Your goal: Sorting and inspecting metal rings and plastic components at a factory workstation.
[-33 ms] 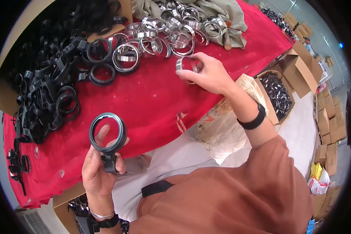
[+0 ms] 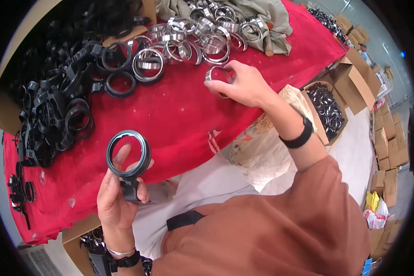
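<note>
ring between right fingers (image 2: 218,76): shiny bare metal
ring above left fingers (image 2: 128,153): matt black plastic
cloth (image 2: 179,119): red, soft, slightly stained

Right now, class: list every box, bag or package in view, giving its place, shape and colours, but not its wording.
Open brown cardboard box: right of the red table, flaps up.
Open brown cardboard box of dark rings: beside the right forearm.
Pale printed sack: under the table edge.
Stacked brown cartons: far right floor.

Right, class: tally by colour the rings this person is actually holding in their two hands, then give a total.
Black ring, in the left hand: 1
Silver ring, in the right hand: 1
Total: 2
</note>
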{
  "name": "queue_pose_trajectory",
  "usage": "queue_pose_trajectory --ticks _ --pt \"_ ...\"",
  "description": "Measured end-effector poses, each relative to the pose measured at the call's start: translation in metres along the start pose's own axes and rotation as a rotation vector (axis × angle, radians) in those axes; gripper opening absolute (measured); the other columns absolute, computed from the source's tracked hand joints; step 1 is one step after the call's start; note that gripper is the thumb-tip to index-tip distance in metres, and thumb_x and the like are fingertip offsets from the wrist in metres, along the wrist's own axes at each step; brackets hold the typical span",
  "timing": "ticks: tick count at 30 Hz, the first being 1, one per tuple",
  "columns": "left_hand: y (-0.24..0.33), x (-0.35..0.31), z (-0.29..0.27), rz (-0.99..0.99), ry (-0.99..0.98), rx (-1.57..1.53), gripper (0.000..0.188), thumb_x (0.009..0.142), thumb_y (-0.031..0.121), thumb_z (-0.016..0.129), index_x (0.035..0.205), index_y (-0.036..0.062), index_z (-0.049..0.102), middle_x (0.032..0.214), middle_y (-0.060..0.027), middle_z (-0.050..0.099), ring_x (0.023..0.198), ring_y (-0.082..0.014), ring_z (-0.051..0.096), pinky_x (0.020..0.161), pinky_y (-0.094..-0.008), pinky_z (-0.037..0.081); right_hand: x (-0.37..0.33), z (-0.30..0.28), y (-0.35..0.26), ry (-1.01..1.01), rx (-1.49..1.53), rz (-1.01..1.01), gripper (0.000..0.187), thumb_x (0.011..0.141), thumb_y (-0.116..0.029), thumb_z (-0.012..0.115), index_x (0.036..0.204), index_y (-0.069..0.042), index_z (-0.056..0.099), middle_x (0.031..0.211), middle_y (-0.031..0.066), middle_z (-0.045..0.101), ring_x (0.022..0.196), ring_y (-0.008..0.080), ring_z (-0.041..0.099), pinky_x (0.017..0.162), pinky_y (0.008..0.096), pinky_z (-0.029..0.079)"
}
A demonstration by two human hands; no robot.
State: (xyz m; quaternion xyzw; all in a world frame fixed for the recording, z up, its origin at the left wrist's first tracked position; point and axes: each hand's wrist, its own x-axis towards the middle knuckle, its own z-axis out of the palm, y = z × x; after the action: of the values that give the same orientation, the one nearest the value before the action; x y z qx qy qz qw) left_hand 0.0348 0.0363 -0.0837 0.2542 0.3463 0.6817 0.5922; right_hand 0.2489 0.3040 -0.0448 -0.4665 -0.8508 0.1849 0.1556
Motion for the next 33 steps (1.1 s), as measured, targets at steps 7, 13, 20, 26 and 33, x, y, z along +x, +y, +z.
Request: queue_pose_trajectory --ticks 7,13,20,26,33 --pt "-0.01 0.003 0.01 -0.04 0.028 -0.158 0.065 0.094 0.039 0.042 0.142 0.0021 0.019 0.119 -0.0376 0.048 0.065 -0.0245 0.061 0.06 -0.033 0.049 0.035 -0.002 -0.017 -0.297 -0.505 -0.072 0.078 0.073 -0.064 0.06 0.1 0.01 0.059 0.089 0.0256 0.064 0.088 0.0357 0.063 0.077 0.0393 0.05" --pt "-0.002 -0.003 0.017 -0.138 0.14 -0.136 0.057 0.099 0.044 0.023 0.147 0.0164 0.01 0.126 -0.035 0.044 0.067 -0.0263 0.06 0.062 -0.0359 0.051 0.04 -0.027 0.0 -0.423 -0.278 -0.612 0.075 0.064 -0.021 0.078 0.131 -0.006 0.046 0.123 0.021 0.052 0.111 0.0343 0.052 0.09 0.0384 0.046" --pt "-0.009 0.008 0.012 -0.149 0.055 -0.153 0.052 0.099 0.041 0.025 0.145 0.0226 0.011 0.128 -0.0291 0.045 0.08 -0.0291 0.065 0.063 -0.0381 0.05 0.031 -0.021 -0.016 -0.523 -0.36 -0.539 0.074 0.062 -0.012 0.077 0.129 -0.003 0.047 0.117 0.0214 0.052 0.113 0.0373 0.048 0.096 0.0405 0.04" --pt "-0.006 0.008 0.021 -0.014 0.17 0.031 0.052 0.1 0.034 0.03 0.146 0.0162 0.016 0.129 -0.0109 0.048 0.104 -0.0254 0.058 0.079 -0.0395 0.054 -0.031 0.014 -0.098 -0.407 0.296 -0.676 0.072 0.062 -0.016 0.082 0.125 -0.002 0.051 0.104 0.0132 0.061 0.089 0.021 0.063 0.07 0.0312 0.056" --pt "-0.002 0.007 0.021 0.001 0.179 0.154 0.051 0.1 0.033 0.031 0.145 0.014 0.019 0.128 -0.0093 0.049 0.102 -0.0199 0.058 0.079 -0.0375 0.054 -0.034 0.043 -0.119 -0.272 0.348 -0.878 0.064 0.064 -0.024 0.077 0.117 0.004 0.054 0.091 0.0213 0.059 0.082 0.0349 0.061 0.073 0.0396 0.05"
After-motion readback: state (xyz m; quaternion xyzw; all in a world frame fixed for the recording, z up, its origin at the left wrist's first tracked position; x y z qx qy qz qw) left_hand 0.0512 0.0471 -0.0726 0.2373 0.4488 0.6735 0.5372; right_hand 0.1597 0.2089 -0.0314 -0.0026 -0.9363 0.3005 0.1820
